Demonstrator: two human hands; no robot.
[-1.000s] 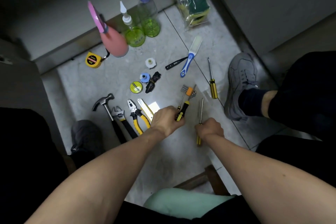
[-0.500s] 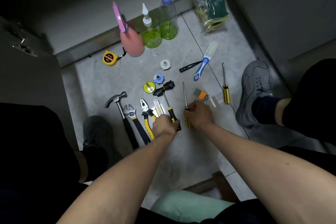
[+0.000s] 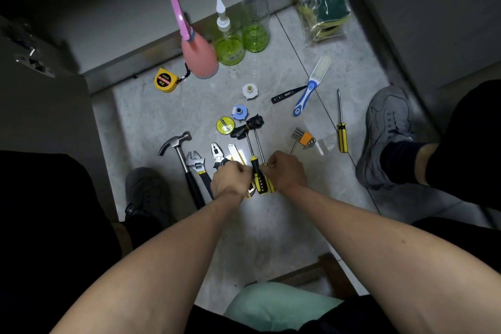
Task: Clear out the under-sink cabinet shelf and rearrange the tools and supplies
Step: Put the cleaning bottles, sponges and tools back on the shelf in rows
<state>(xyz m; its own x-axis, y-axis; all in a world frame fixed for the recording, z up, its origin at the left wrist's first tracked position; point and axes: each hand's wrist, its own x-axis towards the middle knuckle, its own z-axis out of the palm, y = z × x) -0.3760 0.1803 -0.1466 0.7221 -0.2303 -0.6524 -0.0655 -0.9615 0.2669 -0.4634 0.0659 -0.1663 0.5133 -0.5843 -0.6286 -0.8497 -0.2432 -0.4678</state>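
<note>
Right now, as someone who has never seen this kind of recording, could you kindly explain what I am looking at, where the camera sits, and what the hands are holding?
There is no machine here: a person wears a wide-angle camera on the head, so the single view looks down past both forearms at a pale tiled floor.

The left hand and right hand are curled around the handles of two black-and-yellow screwdrivers, laying them side by side with their shafts pointing away.

To their left lie a hammer, an adjustable wrench, pliers and a utility knife in a row. To the right are hex keys and a third screwdriver.

Farther back stand a pink spray bottle and two green-tinted bottles, with a yellow tape measure, a blue-handled brush and a bag of sponges.
</note>
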